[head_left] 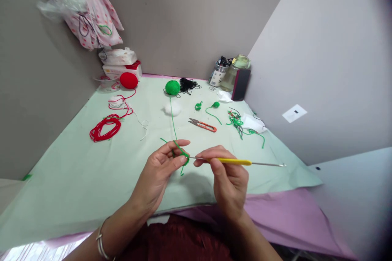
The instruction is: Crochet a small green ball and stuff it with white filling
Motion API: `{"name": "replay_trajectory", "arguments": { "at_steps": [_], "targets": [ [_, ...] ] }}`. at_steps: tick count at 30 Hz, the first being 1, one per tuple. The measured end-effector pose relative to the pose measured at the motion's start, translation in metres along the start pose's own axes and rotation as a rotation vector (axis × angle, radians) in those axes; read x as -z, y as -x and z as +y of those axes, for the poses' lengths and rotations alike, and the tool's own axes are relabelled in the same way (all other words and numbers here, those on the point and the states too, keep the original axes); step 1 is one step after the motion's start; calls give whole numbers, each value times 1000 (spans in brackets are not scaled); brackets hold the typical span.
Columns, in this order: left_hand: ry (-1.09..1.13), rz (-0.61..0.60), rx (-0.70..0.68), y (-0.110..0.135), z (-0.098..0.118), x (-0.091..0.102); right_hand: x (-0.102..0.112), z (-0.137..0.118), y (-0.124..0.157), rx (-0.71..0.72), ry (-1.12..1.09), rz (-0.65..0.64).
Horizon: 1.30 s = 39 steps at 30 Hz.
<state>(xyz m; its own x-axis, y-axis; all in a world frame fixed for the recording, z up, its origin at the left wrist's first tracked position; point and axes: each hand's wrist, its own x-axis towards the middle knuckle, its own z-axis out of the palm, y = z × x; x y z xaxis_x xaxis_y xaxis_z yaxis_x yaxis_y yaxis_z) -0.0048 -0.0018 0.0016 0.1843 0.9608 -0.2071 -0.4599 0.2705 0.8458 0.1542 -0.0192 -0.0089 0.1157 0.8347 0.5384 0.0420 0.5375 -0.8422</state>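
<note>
Between its thumb and fingers my left hand (163, 167) pinches a small piece of green crochet work (185, 159), with short green ends sticking out of it. A strand of green yarn runs from my left fingers up to a green yarn ball (172, 87) on the table. My right hand (228, 175) grips a crochet hook (234, 161) by its yellow handle. One metal tip of the hook meets the green piece, and whether it passes through a stitch is too small to tell. The other tip points right. Orange thread snips (202, 124) lie beyond my hands.
A red yarn ball (128, 80) and a red yarn coil (105, 127) lie at left. White stuffing (173, 108) and black yarn (188, 85) are near the middle. Green scraps (235, 122) lie at right. A jug (237, 73) and a phone (241, 85) stand by the wall.
</note>
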Motion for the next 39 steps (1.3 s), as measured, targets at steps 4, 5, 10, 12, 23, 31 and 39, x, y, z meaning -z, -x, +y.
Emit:
{"name": "replay_trajectory", "arguments": {
  "at_steps": [4, 5, 10, 12, 23, 31, 39],
  "targets": [
    [-14, 16, 1, 1, 2, 0, 0, -2, -1, 58, 109, 114],
    [-15, 17, 1, 1, 2, 0, 0, -2, -1, 69, 105, 122],
    [-15, 13, 1, 1, 2, -1, 0, -5, 2, 80, 53, 26],
    [-14, 10, -4, 1, 2, -1, 1, -6, 2, 80, 61, 2],
    [-14, 4, -19, 2, 1, -2, 2, -5, 2, 67, 91, -6],
    [-4, 20, -1, 2, 4, -2, 1, -5, 3, 85, 49, 60],
    [-83, -9, -44, 1, 1, 0, 1, -5, 4, 60, 64, 17]
  ]
}}
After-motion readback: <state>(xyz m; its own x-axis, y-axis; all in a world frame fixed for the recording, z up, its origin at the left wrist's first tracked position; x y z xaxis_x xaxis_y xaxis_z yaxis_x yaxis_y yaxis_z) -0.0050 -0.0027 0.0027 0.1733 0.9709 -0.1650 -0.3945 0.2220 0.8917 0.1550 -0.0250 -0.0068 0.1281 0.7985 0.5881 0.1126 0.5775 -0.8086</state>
